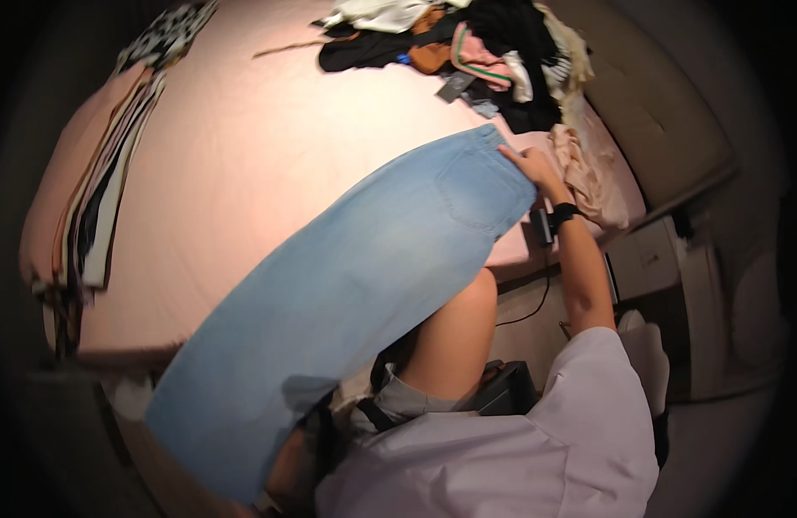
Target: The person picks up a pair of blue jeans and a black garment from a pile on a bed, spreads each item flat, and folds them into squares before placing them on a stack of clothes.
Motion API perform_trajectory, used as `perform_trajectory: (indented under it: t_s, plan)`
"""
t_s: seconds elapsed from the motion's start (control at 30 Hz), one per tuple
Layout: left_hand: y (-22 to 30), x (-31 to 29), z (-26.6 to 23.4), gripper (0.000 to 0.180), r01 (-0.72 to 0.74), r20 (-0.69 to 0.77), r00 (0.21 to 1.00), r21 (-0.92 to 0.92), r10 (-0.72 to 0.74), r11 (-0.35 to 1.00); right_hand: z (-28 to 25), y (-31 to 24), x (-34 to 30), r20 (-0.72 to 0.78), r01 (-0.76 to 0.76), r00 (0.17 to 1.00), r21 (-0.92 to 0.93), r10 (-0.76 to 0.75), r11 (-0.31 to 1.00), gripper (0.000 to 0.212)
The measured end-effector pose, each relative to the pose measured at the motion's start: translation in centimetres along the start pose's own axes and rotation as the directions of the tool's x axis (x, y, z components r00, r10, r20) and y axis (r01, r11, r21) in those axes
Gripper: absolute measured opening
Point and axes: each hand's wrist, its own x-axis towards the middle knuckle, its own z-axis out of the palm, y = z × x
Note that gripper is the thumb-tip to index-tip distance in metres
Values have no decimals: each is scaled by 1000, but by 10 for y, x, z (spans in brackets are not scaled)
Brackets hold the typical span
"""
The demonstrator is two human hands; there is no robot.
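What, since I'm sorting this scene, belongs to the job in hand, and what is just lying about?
Job in hand:
- jeans, held near the waist
- right fingers, holding them
- probably the clothes heap and layered stack, being garments too

Just about, untouched:
- dark box
- white cabinet

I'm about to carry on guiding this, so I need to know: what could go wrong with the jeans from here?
The lower part of the jeans extends past the edge of the bed, so they might slide off if the right hand loosens at the waistband.

A dark cable hangs below the wrist strap; it could snag as the arm moves.

The waistband is close to the clothes pile and might catch loose pieces.
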Motion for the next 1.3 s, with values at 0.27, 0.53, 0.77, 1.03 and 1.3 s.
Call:
perform_trajectory:
  t_s: [0.27,0.53,0.77,1.03,1.3]
  plan:
    - [-63,-73,-85,52,182,-55,983,116,-177,976,27,34,27,-23,36,999,-9,-36,999,79]
    - [-103,-65,-25,49,262,-90,943,-389,-319,883,29,49,39,16,78,997,87,-80,993,78]
    - [-27,-16,-28,46,84,7,995,-630,-103,772,7,2,73,297,18,924,593,-239,805,36]
    - [3,-67,-11,43,95,-5,993,-553,-118,827,42,-5,90,212,126,933,565,-291,815,30]
    - [43,-69,-85,31,-365,-375,837,161,399,917,26,-24,91,49,230,945,609,-325,759,26]
